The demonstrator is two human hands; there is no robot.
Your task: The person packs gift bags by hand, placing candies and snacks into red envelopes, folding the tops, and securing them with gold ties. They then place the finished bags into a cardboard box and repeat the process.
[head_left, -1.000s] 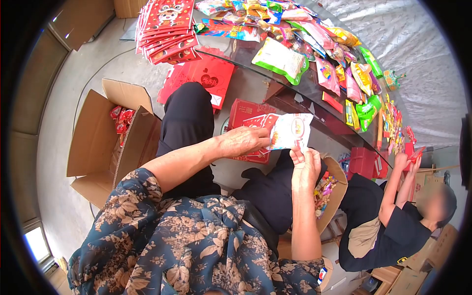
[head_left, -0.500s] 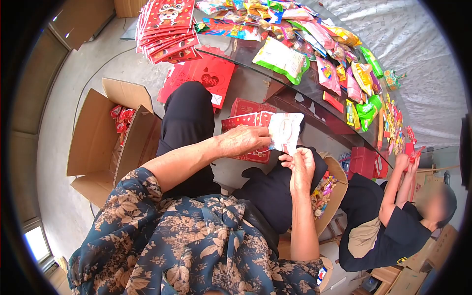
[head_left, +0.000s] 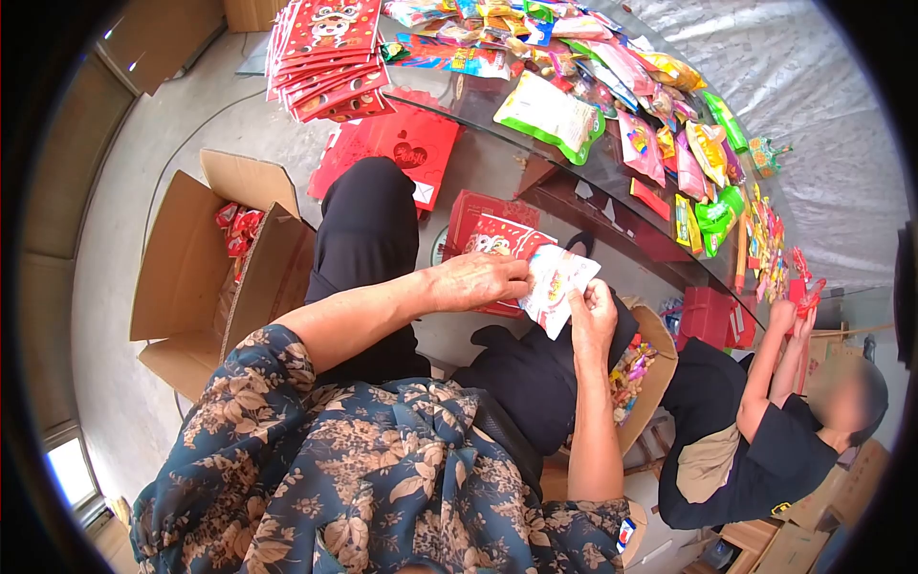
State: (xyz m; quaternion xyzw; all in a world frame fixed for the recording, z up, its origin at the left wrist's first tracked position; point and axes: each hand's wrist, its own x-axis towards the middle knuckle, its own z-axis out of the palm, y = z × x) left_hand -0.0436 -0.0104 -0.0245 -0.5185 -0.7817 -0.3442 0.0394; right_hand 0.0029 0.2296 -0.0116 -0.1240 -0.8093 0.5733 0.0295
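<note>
In the middle of the view, a white packet (head_left: 559, 287) with red and orange print is held up between my two hands. My right hand (head_left: 595, 316) pinches its right edge between thumb and fingers. My left hand (head_left: 483, 280) is closed, its fingertips at the packet's left edge. A red gift bag (head_left: 505, 237) with a cartoon print sticks out behind the left fingers and meets the packet's upper left side. The curled left fingers hide the lower part of this bag.
Many snack packets (head_left: 550, 115) cover the glass table (head_left: 459, 105), beside a stack of red bags (head_left: 325, 57). An open carton (head_left: 182, 268) with red packets stands left. A carton of sweets (head_left: 655, 383) is by my right arm. Another person (head_left: 755, 450) sits at right holding something red.
The white packet has tilted and moved slightly downward, turning its printed side more into view. The red bag has swung upward, showing its cartoon print. My right hand has shifted slightly right.
</note>
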